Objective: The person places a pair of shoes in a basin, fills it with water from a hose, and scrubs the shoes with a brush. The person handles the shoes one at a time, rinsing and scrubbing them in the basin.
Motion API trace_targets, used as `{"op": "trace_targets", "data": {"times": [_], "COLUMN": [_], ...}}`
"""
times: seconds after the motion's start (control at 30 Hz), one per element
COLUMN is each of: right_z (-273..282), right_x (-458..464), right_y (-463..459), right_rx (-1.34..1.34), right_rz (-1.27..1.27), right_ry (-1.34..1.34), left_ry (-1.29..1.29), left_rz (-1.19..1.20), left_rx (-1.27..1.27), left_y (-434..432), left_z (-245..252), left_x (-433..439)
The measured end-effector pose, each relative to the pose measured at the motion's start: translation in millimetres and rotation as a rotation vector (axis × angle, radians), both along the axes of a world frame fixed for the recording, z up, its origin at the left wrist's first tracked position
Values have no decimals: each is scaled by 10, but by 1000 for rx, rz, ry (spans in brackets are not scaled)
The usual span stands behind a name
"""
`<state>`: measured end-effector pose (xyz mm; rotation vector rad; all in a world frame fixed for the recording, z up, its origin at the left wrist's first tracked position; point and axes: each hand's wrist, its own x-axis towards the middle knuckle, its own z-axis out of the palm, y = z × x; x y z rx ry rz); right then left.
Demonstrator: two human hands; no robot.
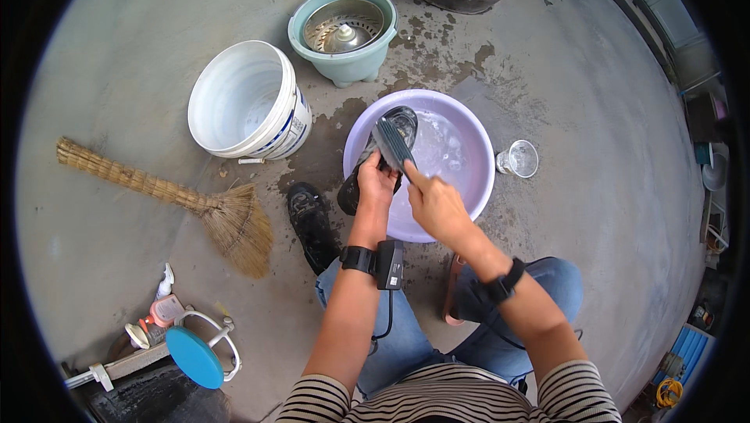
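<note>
A black shoe [350, 188] is tilted over the left side of a round lilac plastic basin [483, 200], with my left hand [376, 181] gripping it near its middle. In my right hand [436, 203] is a scrubbing brush [394, 140] with a dark ridged back, its pale bristles against or close to the shoe. Foamy water [448, 145] covers the basin's bottom. Another black shoe [309, 221] is on the floor by my left trouser leg; I cannot tell whether it is worn. A pinkish slipper [454, 294] shows near my right leg.
A white bucket [234, 95] and a green mop bucket [351, 65] with a metal spin basket [345, 24] stand beyond the basin. A clear cup [523, 159] is right of it. Leftward lie a straw broom [176, 194], bottles [166, 309] and a blue-seated stool [194, 357]. The concrete floor [433, 51] has wet patches.
</note>
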<state>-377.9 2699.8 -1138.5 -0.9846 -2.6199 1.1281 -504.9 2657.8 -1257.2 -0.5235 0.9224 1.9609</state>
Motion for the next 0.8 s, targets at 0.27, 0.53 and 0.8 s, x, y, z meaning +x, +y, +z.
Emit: {"op": "trace_targets", "data": {"times": [0.27, 0.53, 0.8], "right_z": [-56, 39, 108], "right_x": [-198, -252, -32], "right_y": [453, 466, 502], "right_rx": [-119, -7, 27], "right_rz": [-131, -190, -104], "right_ry": [-97, -183, -121], "left_ry": [444, 885, 1052], "left_rz": [-458, -497, -622], "left_rx": [-417, -628, -591], "left_y": [-13, -89, -69], "left_z": [42, 87, -167], "left_x": [66, 115, 156]}}
